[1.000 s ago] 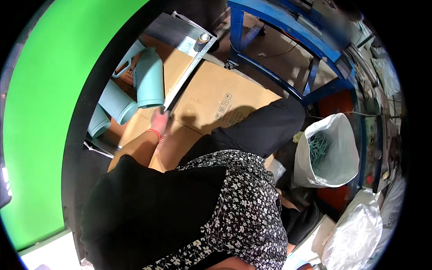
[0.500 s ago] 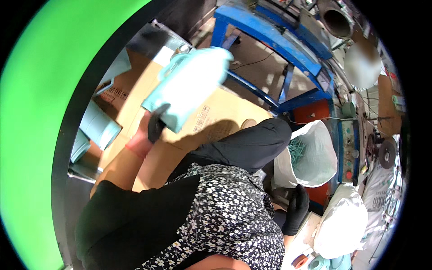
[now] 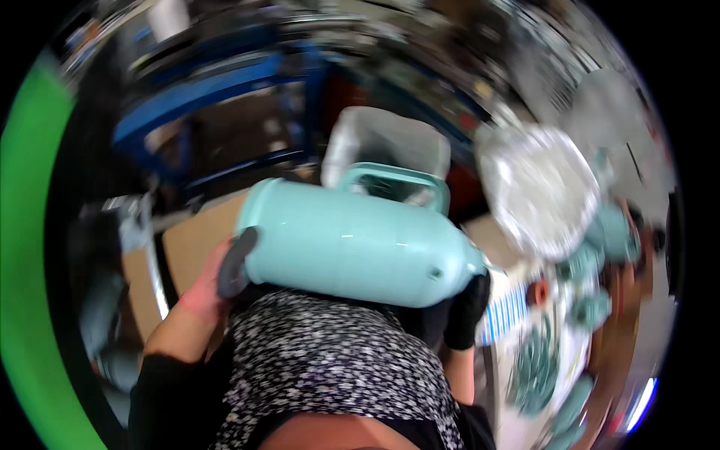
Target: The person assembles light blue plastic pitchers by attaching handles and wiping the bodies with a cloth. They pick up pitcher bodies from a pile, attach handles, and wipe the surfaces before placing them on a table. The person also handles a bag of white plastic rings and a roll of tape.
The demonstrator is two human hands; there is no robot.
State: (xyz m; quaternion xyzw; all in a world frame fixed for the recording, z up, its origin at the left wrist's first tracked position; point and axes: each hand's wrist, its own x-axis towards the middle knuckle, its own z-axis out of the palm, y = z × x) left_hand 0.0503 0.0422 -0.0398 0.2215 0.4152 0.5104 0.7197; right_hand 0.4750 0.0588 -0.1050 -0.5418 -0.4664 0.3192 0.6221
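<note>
A pale teal thermos flask shell (image 3: 349, 244) with a side handle lies sideways across my lap, its handle toward the far side. My left hand (image 3: 238, 262), in a dark glove, grips its wide left end, fingers bent over the rim. At the narrow right end, my right hand (image 3: 469, 310) in a black glove is closed around the neck; the flask partly hides its fingers. The whole view is blurred by motion.
Behind the flask stands a white-lined bin (image 3: 388, 135). A full white bag (image 3: 541, 187) sits to its right. On the right-hand table (image 3: 502, 375) lie several teal parts (image 3: 535, 367). A blue metal frame (image 3: 202, 90) rises far left, with cardboard (image 3: 202, 236) below it.
My view has swung to the right. The flask shell has come from the left to in front of my body and now lies sideways. My right hand, free before, has taken its narrow end.
</note>
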